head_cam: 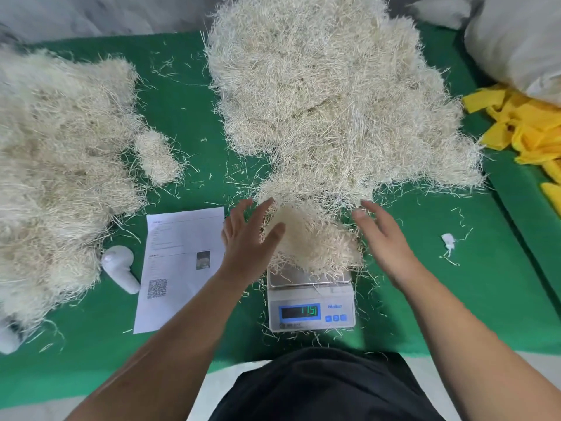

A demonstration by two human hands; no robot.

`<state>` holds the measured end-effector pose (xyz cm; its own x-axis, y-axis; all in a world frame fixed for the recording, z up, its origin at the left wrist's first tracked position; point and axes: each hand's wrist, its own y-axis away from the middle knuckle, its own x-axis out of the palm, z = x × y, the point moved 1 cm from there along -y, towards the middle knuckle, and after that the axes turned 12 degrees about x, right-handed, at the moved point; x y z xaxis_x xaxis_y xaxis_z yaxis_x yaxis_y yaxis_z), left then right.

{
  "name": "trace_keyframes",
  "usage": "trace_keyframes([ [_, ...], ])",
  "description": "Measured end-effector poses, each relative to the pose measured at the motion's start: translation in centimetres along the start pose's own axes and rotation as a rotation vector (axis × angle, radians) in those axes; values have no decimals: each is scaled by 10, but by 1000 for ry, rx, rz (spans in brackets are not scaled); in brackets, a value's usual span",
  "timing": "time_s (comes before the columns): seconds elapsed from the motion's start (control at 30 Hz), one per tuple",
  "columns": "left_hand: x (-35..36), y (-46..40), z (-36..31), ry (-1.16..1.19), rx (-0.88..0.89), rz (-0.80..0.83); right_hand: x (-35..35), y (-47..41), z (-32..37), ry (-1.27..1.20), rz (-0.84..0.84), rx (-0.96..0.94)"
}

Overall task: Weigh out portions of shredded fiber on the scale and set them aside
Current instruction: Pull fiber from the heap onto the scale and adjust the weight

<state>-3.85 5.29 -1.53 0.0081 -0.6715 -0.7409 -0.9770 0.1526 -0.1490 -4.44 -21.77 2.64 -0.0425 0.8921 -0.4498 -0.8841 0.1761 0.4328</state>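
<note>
A small white digital scale (311, 302) stands on the green table near me, its display lit with digits. A clump of pale shredded fiber (315, 241) lies on its pan. My left hand (249, 235) is beside the clump's left side with straight fingers, thumb touching the fiber. My right hand (382, 235) hovers at the clump's right side, fingers straight. Behind the scale a large pile of fiber (334, 92) reaches down to the clump. Another big heap of fiber (57, 165) lies at the left, with a small separate tuft (156, 158) beside it.
A printed sheet with a QR code (179, 262) lies left of the scale, next to a white handheld device (121, 268). Yellow strips (528, 126) and a white sack (516, 41) sit at the right. A small white scrap (448, 241) lies right of my hand. Loose strands litter the green mat (455, 314).
</note>
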Motion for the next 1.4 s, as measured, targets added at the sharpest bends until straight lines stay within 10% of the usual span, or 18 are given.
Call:
trace_keyframes([
  [0.3, -2, 7, -29, -57, 346, 90, 11, 19, -16, 387, -24, -291],
  [1.4, 11, 17, -13, 123, 87, 8, 20, 16, -31, 498, -221, -363],
])
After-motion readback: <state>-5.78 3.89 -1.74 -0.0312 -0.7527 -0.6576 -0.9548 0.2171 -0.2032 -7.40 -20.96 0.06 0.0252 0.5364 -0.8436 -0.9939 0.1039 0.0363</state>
